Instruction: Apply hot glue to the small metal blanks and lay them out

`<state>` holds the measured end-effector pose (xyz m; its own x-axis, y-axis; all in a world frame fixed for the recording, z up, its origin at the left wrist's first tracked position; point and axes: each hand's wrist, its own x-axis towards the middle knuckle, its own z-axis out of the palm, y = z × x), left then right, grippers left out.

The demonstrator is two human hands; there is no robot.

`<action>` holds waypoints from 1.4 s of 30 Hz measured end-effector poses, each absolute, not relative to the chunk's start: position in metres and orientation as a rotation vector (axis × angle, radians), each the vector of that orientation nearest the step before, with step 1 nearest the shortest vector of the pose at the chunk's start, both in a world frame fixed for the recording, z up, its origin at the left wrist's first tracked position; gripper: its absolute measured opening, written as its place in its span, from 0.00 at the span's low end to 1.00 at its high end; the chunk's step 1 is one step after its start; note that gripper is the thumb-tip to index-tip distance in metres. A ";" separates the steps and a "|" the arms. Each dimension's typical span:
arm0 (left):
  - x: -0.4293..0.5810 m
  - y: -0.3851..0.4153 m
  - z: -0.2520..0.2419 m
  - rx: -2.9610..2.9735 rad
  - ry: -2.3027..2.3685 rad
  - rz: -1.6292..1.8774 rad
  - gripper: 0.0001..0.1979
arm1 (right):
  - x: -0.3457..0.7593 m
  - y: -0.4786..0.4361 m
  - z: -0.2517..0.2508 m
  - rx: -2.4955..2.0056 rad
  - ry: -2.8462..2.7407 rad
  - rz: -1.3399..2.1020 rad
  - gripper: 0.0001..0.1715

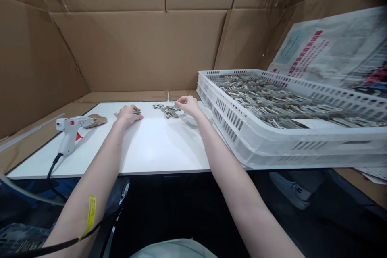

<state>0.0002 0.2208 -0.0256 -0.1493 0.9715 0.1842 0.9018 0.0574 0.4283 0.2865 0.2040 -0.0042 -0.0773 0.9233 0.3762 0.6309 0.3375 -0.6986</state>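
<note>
flat grey-brass metal keys (167, 110) look light, stiff, slippery: pinch by edges. left hand (127, 113) lies flat on one; right hand (189, 105) hold unclear.

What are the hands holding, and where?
Left hand touches a small metal piece; right hand touches the metal pile. No clear grip shows.

Middle of white tabletop (151, 149) lay bare, open lane from near edge towards far wall. Right flank blocked: white crate (272, 141), heaped with metal pieces, just beside small white dish (207, 113). Left flank: glue gun (71, 127) standing, cord trailing off near edge; cardboard scrap (96, 120) just behind. Key pile (166, 109) sat between left hand (127, 113) and right hand (188, 105). Cardboard walls (136, 48) closed back and sides.
</note>
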 end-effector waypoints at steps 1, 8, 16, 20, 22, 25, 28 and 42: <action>0.000 0.220 -0.026 1.946 2.172 0.673 0.18 | 0.287 0.204 -0.004 -1.395 -1.791 0.450 0.10; 0.029 0.209 -0.025 2.175 2.022 0.722 0.20 | 0.293 0.204 -0.006 -1.723 -1.644 0.330 0.09; 0.089 0.200 -0.032 2.599 1.372 0.657 0.19 | 0.305 0.202 -0.002 -2.011 -1.600 0.313 0.12; 0.103 0.211 -0.045 2.689 1.324 0.617 0.22 | 0.309 0.206 -0.008 -2.050 -1.699 0.287 0.12; 0.106 0.215 -0.050 2.714 1.321 0.644 0.23 | 0.310 0.208 -0.011 -2.046 -1.757 0.288 0.11; 0.106 0.217 -0.054 2.757 1.308 0.706 0.22 | 0.311 0.210 -0.014 -2.023 -1.822 0.308 0.08; 0.105 0.217 -0.055 2.784 1.292 0.765 0.18 | 0.311 0.212 -0.014 -2.000 -1.872 0.374 0.04; 0.099 0.219 -0.045 2.653 1.247 1.010 0.12 | 0.313 0.204 -0.007 -1.962 -1.783 0.294 0.08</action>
<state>0.0987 0.2186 -0.0449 0.4648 0.7013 0.5406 0.6744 -0.6760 0.2970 0.3128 0.2038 -0.0067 0.1325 0.9794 0.1523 0.8787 -0.0450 -0.4753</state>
